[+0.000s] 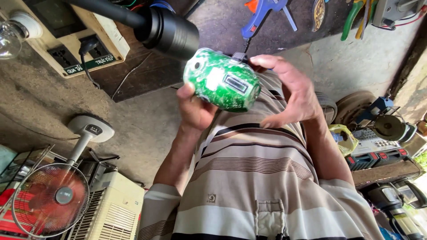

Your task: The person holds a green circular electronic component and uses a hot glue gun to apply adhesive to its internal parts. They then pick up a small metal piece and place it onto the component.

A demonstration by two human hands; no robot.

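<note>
Both hands holding green cylindrical casing (222,80), speckled white, at chest height, tilted.
- Left hand (195,106) gripping lower end, thumb pressing on shell.
- Right hand (289,93) wrapping far end, fingers closing over top.
- Small rectangular port facing camera between the two grips.
- Blue glue gun (262,18) lying beyond right grip, untouched.

Judgement: handling looking at inspection stage; casing appearing unopened, no tool in either hand.

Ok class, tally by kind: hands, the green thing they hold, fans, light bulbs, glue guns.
Hands: 2, left hand and right hand
Green plastic device: 1
Pedestal fan: 1
Light bulb: 1
Blue glue gun: 1
Total: 6
</note>
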